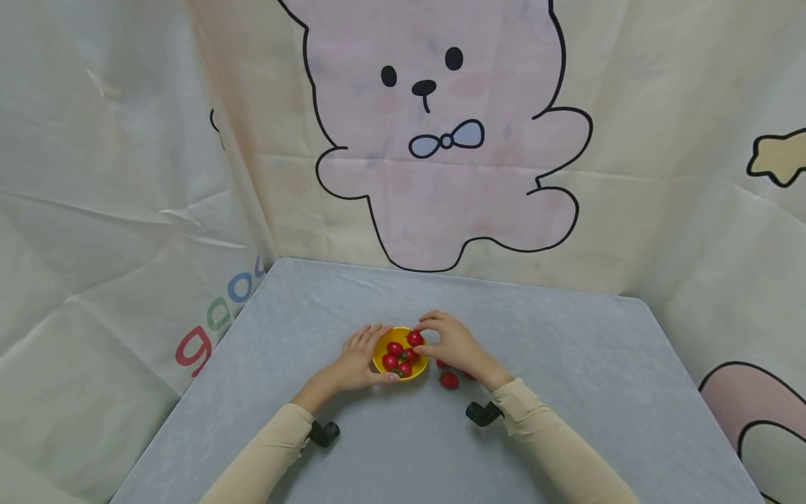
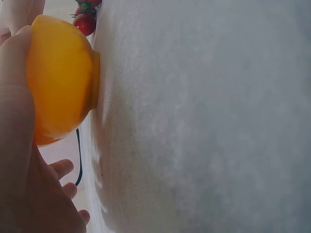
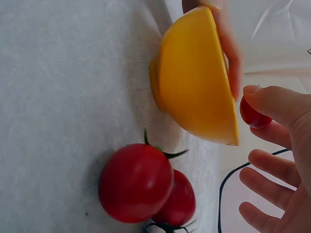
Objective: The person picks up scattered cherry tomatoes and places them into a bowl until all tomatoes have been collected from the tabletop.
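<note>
Right hand point(image 1: 456, 346) has a cherry tomato point(image 1: 414, 339) pinched between thumb and fingertip, right over the far rim of the little yellow bowl point(image 1: 380, 356); the tomato's round, so no real long axis, and I can't tell where its stem points. Left hand point(image 1: 360, 362) curls round the bowl's left side. The bowl sits upright, mouth up, mid-tabletop point(image 1: 567, 364), nearer the front edge, with loose tomatoes point(image 1: 449, 380) just right of it.

Bowl point(image 1: 399, 362) on table point(image 1: 567, 364), between both hands; tomatoes point(image 1: 398, 357) in it; loose tomato point(image 1: 449, 380) right, under right hand point(image 1: 456, 346).
</note>
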Tool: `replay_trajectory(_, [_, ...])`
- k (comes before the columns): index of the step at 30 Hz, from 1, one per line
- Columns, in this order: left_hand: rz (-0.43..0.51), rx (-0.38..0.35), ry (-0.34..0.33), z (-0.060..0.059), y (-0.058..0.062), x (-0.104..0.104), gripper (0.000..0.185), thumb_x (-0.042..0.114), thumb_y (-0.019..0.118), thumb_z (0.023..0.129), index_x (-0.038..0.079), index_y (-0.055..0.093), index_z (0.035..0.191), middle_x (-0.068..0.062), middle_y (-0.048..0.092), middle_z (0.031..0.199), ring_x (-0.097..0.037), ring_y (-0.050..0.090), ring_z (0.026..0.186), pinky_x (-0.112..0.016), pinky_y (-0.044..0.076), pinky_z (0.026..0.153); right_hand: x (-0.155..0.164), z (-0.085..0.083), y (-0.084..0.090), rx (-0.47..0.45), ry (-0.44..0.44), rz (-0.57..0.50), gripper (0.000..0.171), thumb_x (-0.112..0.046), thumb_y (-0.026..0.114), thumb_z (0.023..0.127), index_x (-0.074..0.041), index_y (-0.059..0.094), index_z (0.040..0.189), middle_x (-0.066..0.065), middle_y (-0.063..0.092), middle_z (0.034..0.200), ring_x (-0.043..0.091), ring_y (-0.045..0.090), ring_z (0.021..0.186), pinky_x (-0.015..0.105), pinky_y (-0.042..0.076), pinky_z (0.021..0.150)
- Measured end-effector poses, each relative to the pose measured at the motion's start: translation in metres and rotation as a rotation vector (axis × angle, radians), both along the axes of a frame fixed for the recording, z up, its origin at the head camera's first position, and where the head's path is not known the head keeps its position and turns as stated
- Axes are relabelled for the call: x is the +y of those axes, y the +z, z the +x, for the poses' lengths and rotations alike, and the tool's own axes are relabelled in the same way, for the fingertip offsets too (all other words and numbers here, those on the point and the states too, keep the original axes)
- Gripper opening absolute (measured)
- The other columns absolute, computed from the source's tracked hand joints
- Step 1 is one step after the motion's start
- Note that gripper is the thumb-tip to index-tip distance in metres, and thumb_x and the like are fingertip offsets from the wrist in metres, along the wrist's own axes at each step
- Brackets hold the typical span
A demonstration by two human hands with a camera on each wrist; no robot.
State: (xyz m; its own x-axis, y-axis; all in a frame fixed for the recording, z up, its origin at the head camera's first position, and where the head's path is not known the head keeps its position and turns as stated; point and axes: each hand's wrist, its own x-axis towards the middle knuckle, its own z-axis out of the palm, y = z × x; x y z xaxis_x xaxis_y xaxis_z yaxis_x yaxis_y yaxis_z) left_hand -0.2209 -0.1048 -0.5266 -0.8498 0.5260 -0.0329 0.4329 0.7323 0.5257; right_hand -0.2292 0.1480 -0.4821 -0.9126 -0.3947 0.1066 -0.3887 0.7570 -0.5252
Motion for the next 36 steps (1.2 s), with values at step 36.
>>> replay_trajectory(36, [0.006, 0.016, -0.002, 0.002, 0.000, 0.000, 0.102, 0.068, 0.066, 0.080, 0.021, 0.019, 0.158, -0.012, 0.021, 0.165, -0.041, 0.014, 0.152, -0.066, 0.011, 0.121, -0.019, 0.008, -0.015, 0.047, 0.052, 0.056, 0.043, -0.044, 0.080, 0.081, -0.022, 0.072, 0.117, 0.005, 0.056, 0.141, 0.029, 0.050, 0.130, 0.052, 0.048, 0.106])
